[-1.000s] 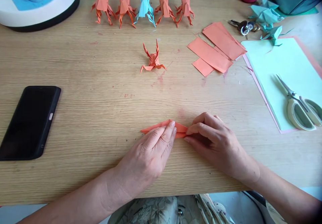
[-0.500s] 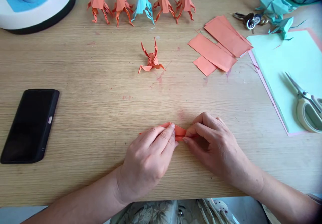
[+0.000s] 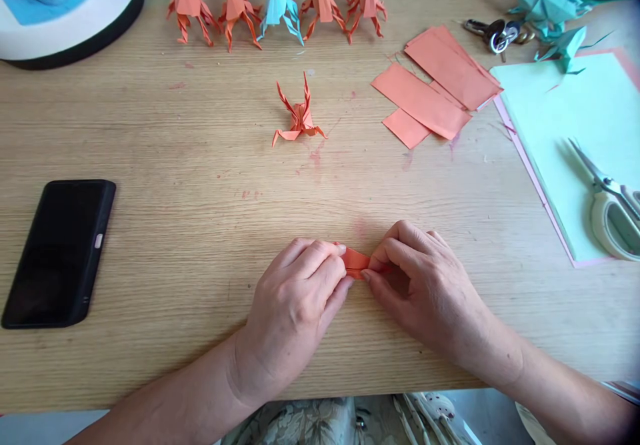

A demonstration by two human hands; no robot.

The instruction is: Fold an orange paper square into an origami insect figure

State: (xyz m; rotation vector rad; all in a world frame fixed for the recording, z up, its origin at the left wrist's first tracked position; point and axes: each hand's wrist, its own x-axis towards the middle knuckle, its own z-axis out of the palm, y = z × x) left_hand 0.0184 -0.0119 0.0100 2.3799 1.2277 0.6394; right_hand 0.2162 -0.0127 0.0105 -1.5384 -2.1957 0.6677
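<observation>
A small folded piece of orange paper [image 3: 356, 260] is held between my two hands just above the table's near part. My left hand [image 3: 303, 301] has its fingers curled and pinches the paper's left side, which the fingers mostly hide. At the paper's right end, the thumb and index finger of my right hand [image 3: 425, 281] are closed on it. A crease line runs along the visible middle part. Farther back stands a small orange origami figure [image 3: 300, 119] with thin, pointed limbs, touched by neither hand.
Several orange and blue origami figures [image 3: 281, 1] line the back. Orange paper strips [image 3: 425, 101] lie right of centre. Scissors [image 3: 613, 195] rest on pale green sheets [image 3: 555, 165] near keys [image 3: 497, 37] and teal figures [image 3: 550, 6]. A phone [image 3: 60, 251] lies left, a white-and-blue device [image 3: 100, 18] behind.
My left fingers have curled in from lying flatter over the paper and now pinch it. My right hand keeps its pinch almost unmoved. The view has shifted slightly.
</observation>
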